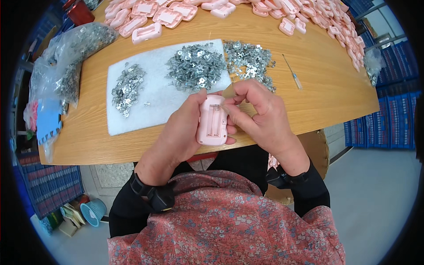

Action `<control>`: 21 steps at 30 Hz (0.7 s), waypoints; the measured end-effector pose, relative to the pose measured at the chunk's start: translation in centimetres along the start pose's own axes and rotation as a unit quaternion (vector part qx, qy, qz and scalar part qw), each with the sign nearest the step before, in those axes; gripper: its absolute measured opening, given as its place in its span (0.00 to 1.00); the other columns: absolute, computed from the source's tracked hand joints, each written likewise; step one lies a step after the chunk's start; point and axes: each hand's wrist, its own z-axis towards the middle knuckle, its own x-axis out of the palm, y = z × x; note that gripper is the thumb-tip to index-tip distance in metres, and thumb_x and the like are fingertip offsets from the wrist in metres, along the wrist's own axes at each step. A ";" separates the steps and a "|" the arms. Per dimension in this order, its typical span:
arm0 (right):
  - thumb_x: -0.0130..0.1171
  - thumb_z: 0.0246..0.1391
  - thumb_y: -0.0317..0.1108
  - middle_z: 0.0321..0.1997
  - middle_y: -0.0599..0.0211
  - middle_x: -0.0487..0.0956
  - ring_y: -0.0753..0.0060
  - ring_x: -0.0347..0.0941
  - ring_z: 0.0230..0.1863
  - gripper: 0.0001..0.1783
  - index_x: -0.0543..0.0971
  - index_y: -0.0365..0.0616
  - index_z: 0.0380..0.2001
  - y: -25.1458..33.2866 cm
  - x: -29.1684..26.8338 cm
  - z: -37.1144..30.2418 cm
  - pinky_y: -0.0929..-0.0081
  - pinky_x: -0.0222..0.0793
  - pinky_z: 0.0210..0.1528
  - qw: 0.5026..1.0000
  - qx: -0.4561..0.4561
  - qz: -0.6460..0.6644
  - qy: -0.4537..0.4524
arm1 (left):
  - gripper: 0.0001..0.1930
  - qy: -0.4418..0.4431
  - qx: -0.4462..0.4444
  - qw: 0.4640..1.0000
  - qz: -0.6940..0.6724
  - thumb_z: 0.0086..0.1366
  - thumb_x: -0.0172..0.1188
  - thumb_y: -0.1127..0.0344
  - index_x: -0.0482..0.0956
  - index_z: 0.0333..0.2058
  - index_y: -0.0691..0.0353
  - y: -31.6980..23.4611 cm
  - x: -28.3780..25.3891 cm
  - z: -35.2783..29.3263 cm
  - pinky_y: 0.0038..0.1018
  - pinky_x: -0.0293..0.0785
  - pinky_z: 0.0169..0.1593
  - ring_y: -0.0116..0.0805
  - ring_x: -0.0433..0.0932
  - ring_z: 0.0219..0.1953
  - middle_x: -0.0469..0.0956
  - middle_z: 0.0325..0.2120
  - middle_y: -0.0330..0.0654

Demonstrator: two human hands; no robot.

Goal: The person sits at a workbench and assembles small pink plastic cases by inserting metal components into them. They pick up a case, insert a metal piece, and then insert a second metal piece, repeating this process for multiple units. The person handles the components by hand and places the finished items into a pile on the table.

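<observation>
Fingers [195, 101] of the left hand [180, 123] clamp a pink casing [215, 120]; whether the right hand [261, 111] beside them pinches anything, I can't tell.

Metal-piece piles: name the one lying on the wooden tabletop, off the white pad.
The rightmost pile, on the tabletop right of the white pad; the left pile and middle pile lie on that pad.

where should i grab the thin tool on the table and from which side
Probably by its handle, from the near right with the right hand: this thicker end points toward the person, the thin shaft away. It lies apart from the metal pieces, so there is likely room around it.
</observation>
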 end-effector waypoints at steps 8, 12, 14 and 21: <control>0.66 0.44 0.26 0.28 0.65 0.77 0.57 0.74 0.33 0.12 0.77 0.43 0.34 -0.1 0.8 -0.4 0.63 0.68 0.39 0.979 -0.119 -0.165 -0.005 | 0.27 -0.052 0.004 0.998 0.038 0.77 0.33 0.48 0.70 0.55 0.66 0.6 0.4 0.3 0.43 0.85 0.40 0.40 0.82 0.36 0.79 0.37 0.48; 0.66 0.42 0.27 0.28 0.67 0.78 0.60 0.75 0.36 0.14 0.78 0.44 0.35 -0.1 1.1 -0.9 0.67 0.66 0.43 0.963 -0.156 -0.221 -0.011 | 0.26 -0.052 0.019 0.998 0.007 0.77 0.34 0.49 0.69 0.56 0.64 0.7 0.5 0.4 0.41 0.85 0.39 0.40 0.83 0.35 0.79 0.37 0.48; 0.67 0.43 0.28 0.30 0.66 0.79 0.59 0.75 0.36 0.16 0.78 0.43 0.38 -0.5 1.0 -1.2 0.65 0.67 0.42 0.963 -0.152 -0.221 -0.022 | 0.25 -0.051 0.022 0.998 0.018 0.77 0.35 0.49 0.68 0.57 0.64 0.6 0.2 0.4 0.40 0.85 0.38 0.39 0.83 0.33 0.79 0.37 0.48; 0.65 0.56 0.32 0.32 0.63 0.80 0.71 0.78 0.29 0.14 0.76 0.38 0.44 -0.6 0.5 -1.6 0.73 0.72 0.34 0.994 0.109 0.017 0.005 | 0.26 -0.043 0.044 0.994 0.094 0.78 0.29 0.51 0.60 0.64 0.61 0.7 -0.1 0.3 0.38 0.85 0.36 0.40 0.83 0.30 0.79 0.35 0.49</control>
